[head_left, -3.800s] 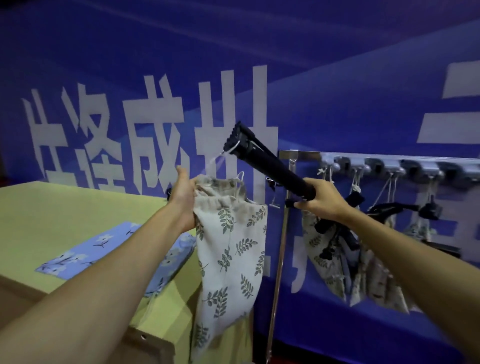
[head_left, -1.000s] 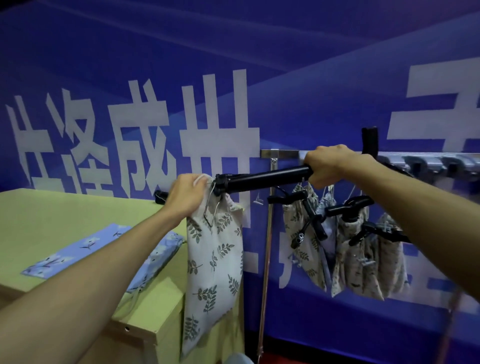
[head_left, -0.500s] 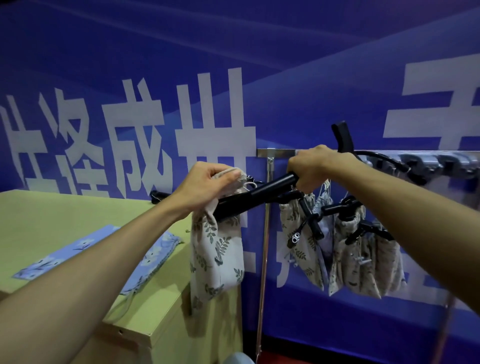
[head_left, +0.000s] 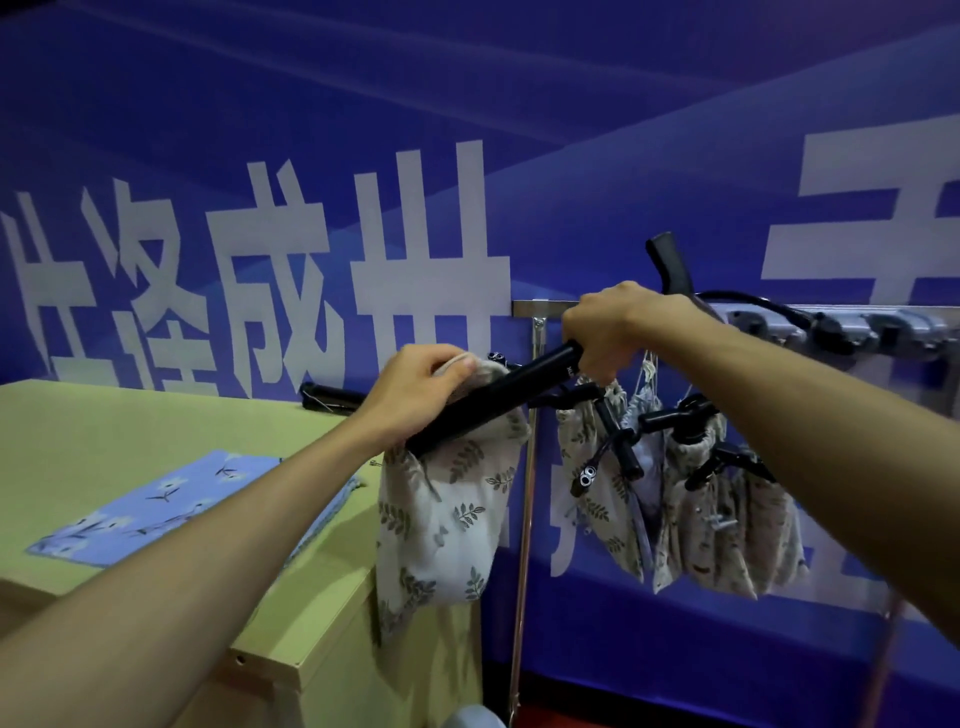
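Closest in, the pale green wooden table (head_left: 130, 431) has a light blue flower-print cloth (head_left: 171, 504) lying flat on it. Just off its corner, the left hand (head_left: 415, 395) has its fingers curled round the bunched mouth of the beige leaf-print drawstring bag (head_left: 441, 519). The bag hangs in mid-air, mostly slack. The lower end of the black metal handlebar tube (head_left: 498, 400) looks tucked into that mouth, slanting up to the right. Up there the right hand (head_left: 613, 327) is wrapped tight around it.

My worries:
- The mouth is only held on one side, so the tube could catch the fabric or cord and jam.
- It could also slide down outside the bag.
- If the left grip slips, the bag drops to the floor.

Further back, the tube's bent end and cable sit right by the silver metal rack (head_left: 540, 307). A careless swing could tangle with the other filled leaf-print bags (head_left: 727, 535) hanging there. Behind everything is the blue banner with white lettering (head_left: 363, 156).
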